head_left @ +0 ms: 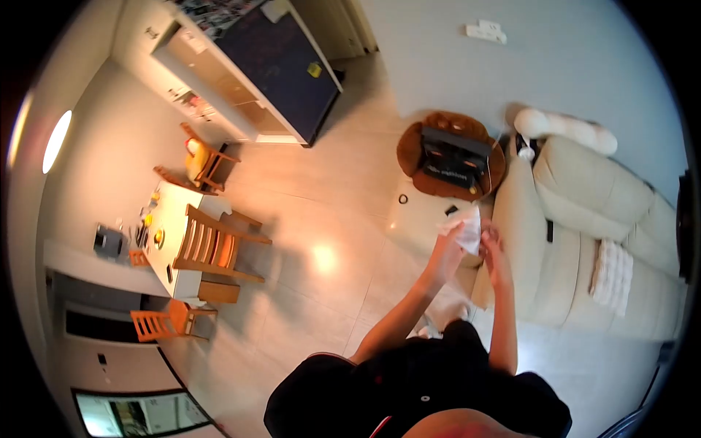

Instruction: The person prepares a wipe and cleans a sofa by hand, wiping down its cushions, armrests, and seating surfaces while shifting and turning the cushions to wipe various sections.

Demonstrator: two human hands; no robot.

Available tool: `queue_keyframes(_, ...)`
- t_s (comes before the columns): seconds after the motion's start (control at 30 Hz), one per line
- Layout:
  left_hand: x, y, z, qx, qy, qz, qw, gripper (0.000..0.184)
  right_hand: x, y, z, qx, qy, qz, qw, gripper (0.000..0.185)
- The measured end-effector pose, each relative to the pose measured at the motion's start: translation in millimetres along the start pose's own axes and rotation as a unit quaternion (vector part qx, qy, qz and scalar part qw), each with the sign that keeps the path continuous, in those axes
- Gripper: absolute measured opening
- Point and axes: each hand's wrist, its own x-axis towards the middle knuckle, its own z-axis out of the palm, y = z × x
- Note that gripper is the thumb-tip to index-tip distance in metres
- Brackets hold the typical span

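Note:
Both my hands are held out in front of me, above the beige bench-like surface beside the sofa. My left hand [447,252] is closed on a crumpled white tissue [469,228], which sticks up past the fingers. Just to the right of the tissue is my right hand [496,255], its fingers slightly bent and apart. Whether its fingertips touch the tissue's edge I cannot tell. Beyond the hands, a small black object [451,210] and a dark ring [403,198] lie on the beige surface [409,223].
A black case-like object [456,160] rests on a brown cushion [411,150] ahead. The cream sofa [562,274] runs along the right, with a white pillow [612,277]. At left stand a dining table [166,252] and wooden chairs [208,244]. A dark-fronted cabinet [281,69] stands farther back.

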Motion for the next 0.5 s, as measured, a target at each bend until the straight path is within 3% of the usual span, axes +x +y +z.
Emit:
queue_keyframes(0.2,-50,-65,24,0.027,0.055,0.029,0.998,0.032,-68,2,-46,0.008,-0.052,0.018,0.998,0.026)
queue_keyframes(0.33,-67,-157,55,0.036,0.047,0.027,0.998,0.035,-130,-26,-130,-0.059,-0.027,-0.022,0.998,0.019)
queue_keyframes(0.43,-56,-236,70,0.018,0.088,0.016,0.996,0.036,-189,-24,-231,-0.034,0.011,0.008,0.999,0.021)
queue_keyframes(0.5,-69,-284,81,-0.088,0.129,-0.046,0.987,0.035,-243,-32,-297,-0.063,0.039,0.003,0.997,0.021)
